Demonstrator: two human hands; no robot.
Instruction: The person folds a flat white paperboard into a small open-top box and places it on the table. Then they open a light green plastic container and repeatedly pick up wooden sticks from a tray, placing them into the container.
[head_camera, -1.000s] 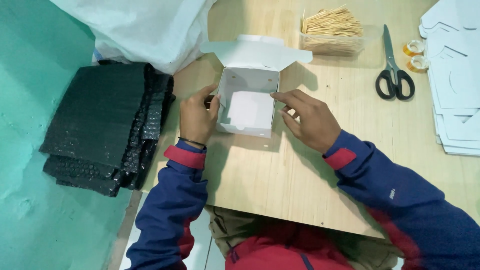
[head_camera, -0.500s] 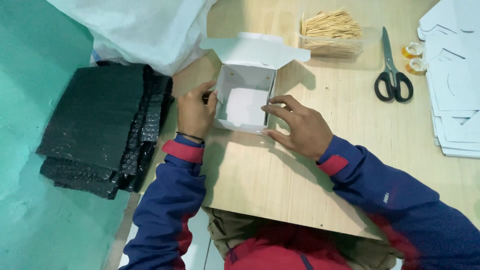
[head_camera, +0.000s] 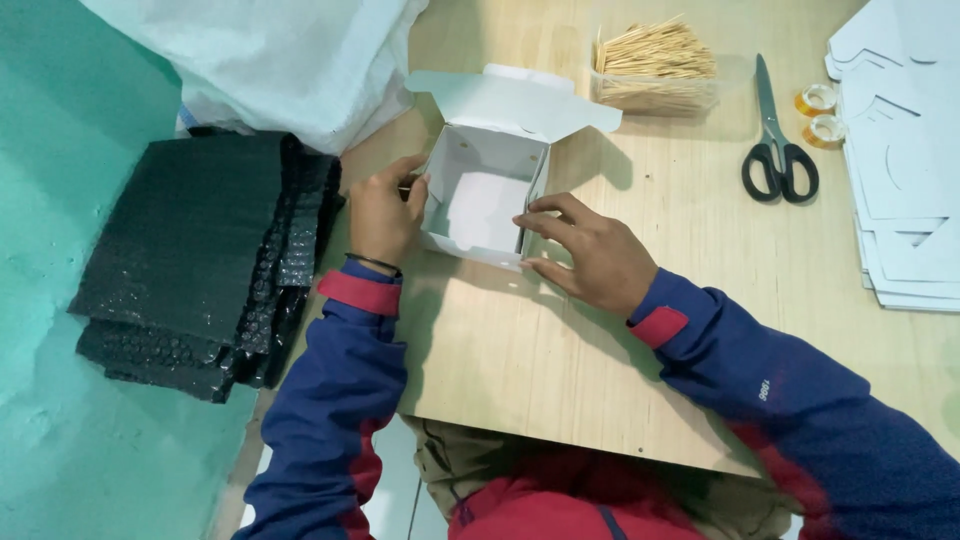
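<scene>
Steadying a white cardboard box (head_camera: 487, 195) at the worktop's (head_camera: 640, 340) centre, the left hand (head_camera: 383, 213) gripped its nine-o'clock wall; the right hand (head_camera: 590, 255) pressed open fingers against its three-o'clock wall, scissors (head_camera: 778, 150) lying at two o'clock.

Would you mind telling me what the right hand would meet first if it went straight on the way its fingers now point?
The right hand points up-left; its fingertips already rest against the right wall of the open white box, so that wall comes first.
</scene>
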